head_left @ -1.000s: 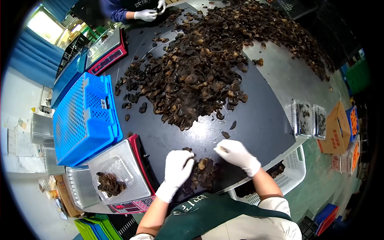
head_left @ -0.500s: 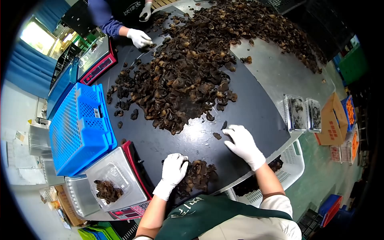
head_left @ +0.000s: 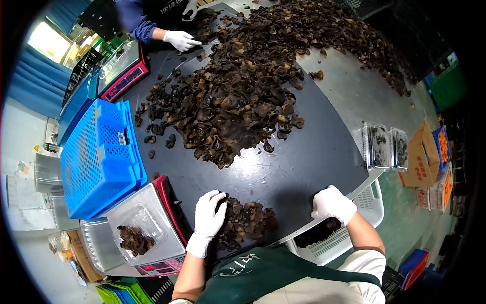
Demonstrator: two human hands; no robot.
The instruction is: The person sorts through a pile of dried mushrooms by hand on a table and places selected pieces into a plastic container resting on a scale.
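Observation:
My left hand (head_left: 208,218), in a white glove, rests at the left side of a small pile of black wood ear mushrooms (head_left: 250,220) near the table's front edge. Its fingers are stretched out and the thumb is apart. My gloved right hand (head_left: 333,203) is closed at the right edge of the dark table, above the white basket (head_left: 372,207); whatever its fingers hold is hidden. Dark mushroom pieces lie in that basket. A large heap of wood ear (head_left: 233,101) spreads over the table in front of me.
On my left, a scale (head_left: 159,210) bears a clear tray with mushrooms (head_left: 135,240). Beyond it are a blue crate (head_left: 101,157) and a second scale (head_left: 124,76). Filled clear boxes (head_left: 377,147) stand at right. Across the table is a co-worker's gloved hand (head_left: 181,40).
My right hand has moved right and toward me, to the table edge, and closed. The loose pieces beside it are gone from the table. My left hand has shifted slightly left.

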